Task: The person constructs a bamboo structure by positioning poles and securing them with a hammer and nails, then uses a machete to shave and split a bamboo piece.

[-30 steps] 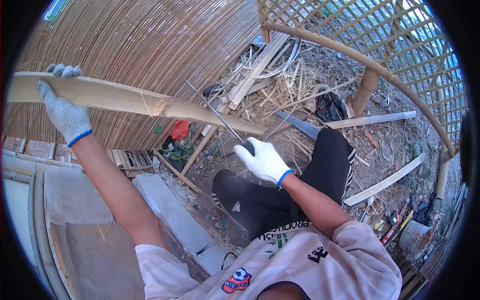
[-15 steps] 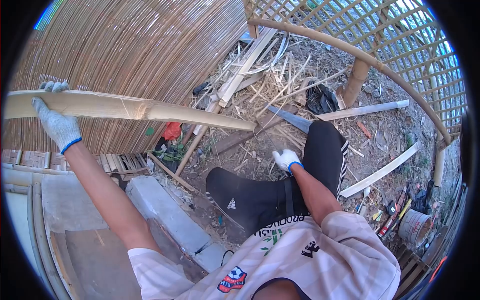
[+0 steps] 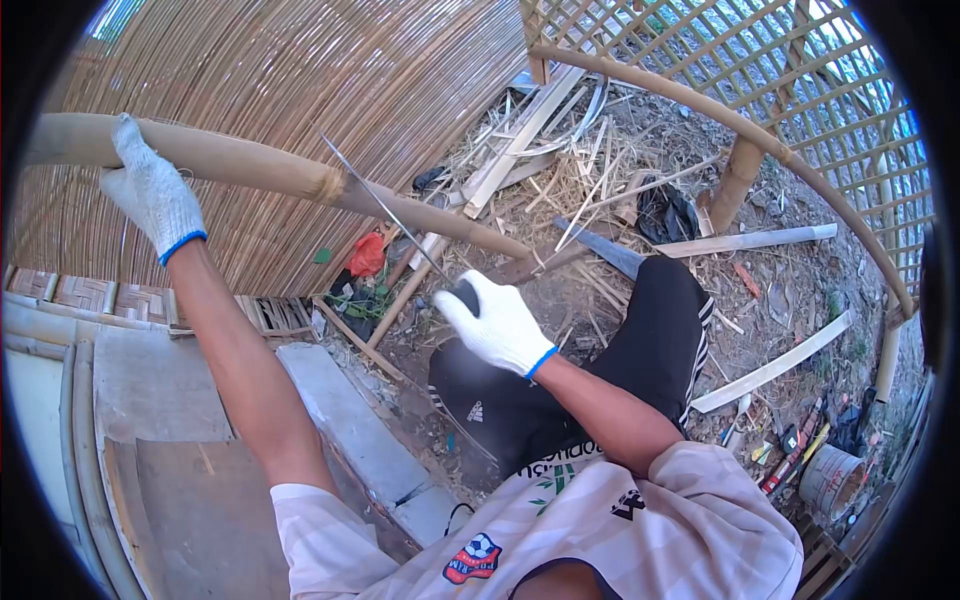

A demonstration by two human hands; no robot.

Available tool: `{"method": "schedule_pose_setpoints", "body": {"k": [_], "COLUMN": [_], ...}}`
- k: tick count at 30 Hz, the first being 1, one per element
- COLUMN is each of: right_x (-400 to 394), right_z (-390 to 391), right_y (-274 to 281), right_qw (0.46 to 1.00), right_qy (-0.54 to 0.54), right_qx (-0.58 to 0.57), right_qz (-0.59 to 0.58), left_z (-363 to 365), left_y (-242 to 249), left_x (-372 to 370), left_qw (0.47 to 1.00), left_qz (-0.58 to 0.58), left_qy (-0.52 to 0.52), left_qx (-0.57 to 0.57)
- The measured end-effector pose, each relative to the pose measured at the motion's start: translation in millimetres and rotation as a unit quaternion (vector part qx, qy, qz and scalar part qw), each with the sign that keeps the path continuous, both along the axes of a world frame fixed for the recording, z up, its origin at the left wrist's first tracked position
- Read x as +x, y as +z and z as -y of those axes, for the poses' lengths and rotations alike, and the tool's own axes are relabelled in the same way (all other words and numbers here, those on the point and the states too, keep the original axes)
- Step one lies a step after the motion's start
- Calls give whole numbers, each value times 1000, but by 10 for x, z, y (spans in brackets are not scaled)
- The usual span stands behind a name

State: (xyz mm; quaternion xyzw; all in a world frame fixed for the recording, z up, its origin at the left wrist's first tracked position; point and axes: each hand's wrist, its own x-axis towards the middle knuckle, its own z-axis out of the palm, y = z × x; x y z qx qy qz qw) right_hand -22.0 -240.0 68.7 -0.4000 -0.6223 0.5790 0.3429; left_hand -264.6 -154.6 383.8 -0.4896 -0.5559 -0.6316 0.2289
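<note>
A long bamboo piece (image 3: 245,162) slants from the upper left down to the ground near the middle, its rounded outer side showing. My left hand (image 3: 158,195), in a white glove with a blue cuff, grips it near its far left part. My right hand (image 3: 495,322), also gloved, is closed round the dark handle of a long thin blade (image 3: 385,207). The blade points up and left, crossing in front of the bamboo just right of its node. The bamboo's lower end rests by a dark wood block (image 3: 545,262) on the ground.
A slatted bamboo wall (image 3: 300,70) stands at the upper left, a lattice fence (image 3: 800,80) at the upper right. Bamboo strips and shavings (image 3: 580,165) litter the ground. A saw blade (image 3: 600,246) lies by my knee. Tools and a bucket (image 3: 832,478) are at right; concrete blocks (image 3: 350,420) at left.
The bamboo has turned from its pale split face to its rounded side and its left part is higher. My right hand has risen up and left, bringing the blade across the bamboo.
</note>
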Motion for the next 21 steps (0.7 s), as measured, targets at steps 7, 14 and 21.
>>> {"method": "schedule_pose_setpoints", "body": {"k": [7, 14, 21], "right_x": [131, 442, 660], "right_z": [-147, -159, -226], "right_y": [-756, -2020, -2477], "right_qw": [996, 963, 909], "right_qy": [-17, -13, 24], "right_qx": [-75, -162, -299], "right_qz": [53, 212, 289], "left_z": [-51, -41, -46], "left_y": [4, -8, 10], "left_x": [-77, -314, -497], "left_qw": [1000, 999, 999], "left_qz": [6, 40, 38], "left_qy": [1, -14, 5], "left_qx": [-3, 6, -14]}}
